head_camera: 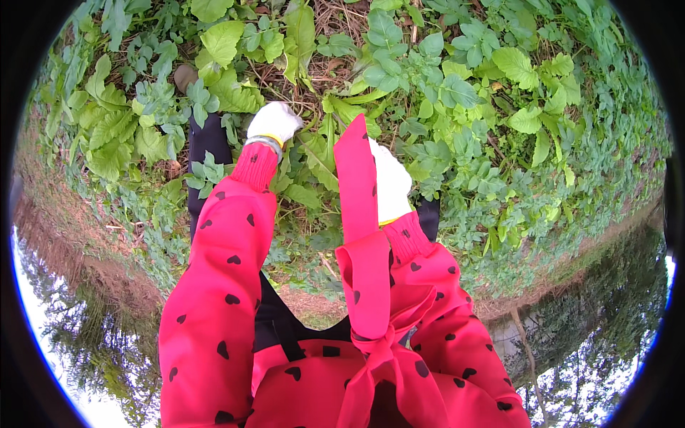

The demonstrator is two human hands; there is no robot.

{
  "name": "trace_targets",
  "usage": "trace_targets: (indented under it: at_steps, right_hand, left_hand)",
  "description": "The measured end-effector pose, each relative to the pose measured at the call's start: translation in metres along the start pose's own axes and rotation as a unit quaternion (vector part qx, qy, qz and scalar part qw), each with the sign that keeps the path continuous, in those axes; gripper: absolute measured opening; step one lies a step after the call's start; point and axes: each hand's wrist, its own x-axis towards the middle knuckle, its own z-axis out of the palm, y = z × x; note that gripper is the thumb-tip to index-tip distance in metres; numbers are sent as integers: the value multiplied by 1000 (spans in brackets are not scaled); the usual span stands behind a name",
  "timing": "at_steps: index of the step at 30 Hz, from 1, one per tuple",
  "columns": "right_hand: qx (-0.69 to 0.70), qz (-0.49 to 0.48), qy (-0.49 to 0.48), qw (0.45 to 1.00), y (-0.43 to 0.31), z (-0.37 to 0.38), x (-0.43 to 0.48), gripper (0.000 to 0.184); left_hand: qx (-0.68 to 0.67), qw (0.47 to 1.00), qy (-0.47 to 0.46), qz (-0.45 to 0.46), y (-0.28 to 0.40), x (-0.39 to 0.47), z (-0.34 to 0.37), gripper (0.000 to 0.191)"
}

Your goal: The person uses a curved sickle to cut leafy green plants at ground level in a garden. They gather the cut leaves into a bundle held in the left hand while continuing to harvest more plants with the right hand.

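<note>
My left hand [275, 123], in a white work glove with a yellow edge, is low among the leaves; its fingers are hidden, so what it touches cannot be told. A grey band circles the wrist over the red cuff. My right hand [390, 179], in a matching white glove, lies to the right, partly covered by a hanging red fabric tie [359, 182]; its fingers are hidden too. Between and beyond the hands grows a leafy green plant [321, 155] with long, broad leaves. Both sleeves are red with black hearts.
Broad-leaved plants [109, 125] grow at the left, with more light-green leaves [516, 67] at the upper right. Low bluish-green foliage surrounds them. Dry straw [340, 21] covers soil at the top. A brown shoe tip [185, 77] and a dark trouser leg [207, 139] show beside my left hand.
</note>
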Motion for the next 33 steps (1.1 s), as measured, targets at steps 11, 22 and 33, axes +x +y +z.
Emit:
trace_targets:
  at_steps: [11, 22, 33]
  right_hand:
    - [90, 21, 81, 992, -10, -40, 3, 29]
    - [161, 90, 0, 983, -24, -114, 0, 34]
    - [107, 23, 23, 994, -45, -126, 5, 38]
  left_hand:
    - [-184, 941, 256, 120, 19, -166, -11, 19]
    - [-196, 946, 112, 231, 19, -322, 3, 18]
    - [-445, 868, -137, 173, 24, -361, -15, 23]
